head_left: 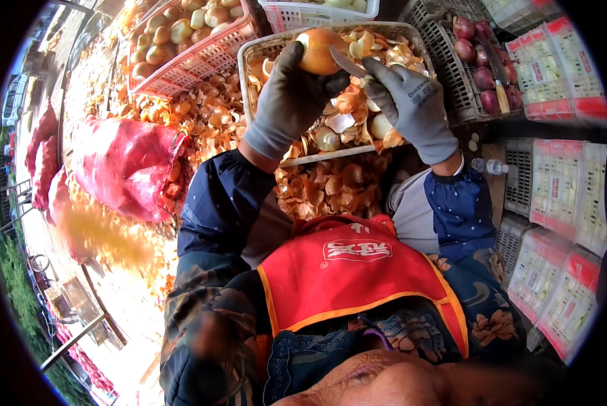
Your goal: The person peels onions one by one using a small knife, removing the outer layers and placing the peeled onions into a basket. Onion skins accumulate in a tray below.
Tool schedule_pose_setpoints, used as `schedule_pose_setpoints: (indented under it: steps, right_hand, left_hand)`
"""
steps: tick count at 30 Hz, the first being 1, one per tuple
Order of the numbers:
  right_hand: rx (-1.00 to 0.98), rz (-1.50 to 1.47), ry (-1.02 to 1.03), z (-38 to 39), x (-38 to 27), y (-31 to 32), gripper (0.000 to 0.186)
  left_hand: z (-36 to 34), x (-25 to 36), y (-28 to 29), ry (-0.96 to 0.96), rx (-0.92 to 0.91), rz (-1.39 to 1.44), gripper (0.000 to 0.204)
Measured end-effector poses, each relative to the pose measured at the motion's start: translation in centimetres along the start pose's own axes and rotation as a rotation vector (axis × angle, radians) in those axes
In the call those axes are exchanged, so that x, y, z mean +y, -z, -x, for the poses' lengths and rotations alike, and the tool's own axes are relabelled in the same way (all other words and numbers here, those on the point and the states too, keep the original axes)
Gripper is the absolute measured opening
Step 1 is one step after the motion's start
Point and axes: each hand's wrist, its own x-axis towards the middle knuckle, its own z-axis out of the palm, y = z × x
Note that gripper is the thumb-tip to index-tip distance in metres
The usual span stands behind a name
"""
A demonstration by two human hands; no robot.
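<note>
The gloved left hand (286,98) grips a brown-skinned onion (319,53) above the plastic tray (244,78), at its far edge, left of centre. The gloved right hand (411,98) grips a knife (348,63), blade at the onion's right side. Loose onion skins (415,59) line the tray's far right corner.

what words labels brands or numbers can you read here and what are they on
I don't copy printed wording, but it stands on these:
Red apron: white lettering, including a framed emblem on the chest.
Right glove: dark print on the back, too small to read.
Clear packs with red bands at the right: small printed labels, too small to read.
</note>
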Motion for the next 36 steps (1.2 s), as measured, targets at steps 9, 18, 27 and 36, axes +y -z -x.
schedule_pose_setpoints:
  steps: [9, 18, 27, 36]
  right_hand:
    - [-0.224, -1.064, -0.432, 1.1, 1.4, -2.0, 0.028]
    - [-0.088, -0.612, -0.31, 1.0, 1.2, -0.4, 0.037]
    - [0.108, -0.326, 0.038, 0.6, 1.7, -1.8, 0.024]
    - [-0.06, -1.205, -0.646, 1.3, 0.3, -1.0, 0.017]
  left_hand:
    - [0.4, 0.1, 1.0, -0.002, 0.101, -0.157, 0.041]
    - [0.8, -0.1, 1.6, 0.084, 0.12, -0.173, 0.045]
    - [1.7, -1.5, 0.1, 0.172, 0.009, -0.601, 0.049]
    - [1.4, -1.3, 0.2, -0.107, -0.136, -1.032, 0.049]
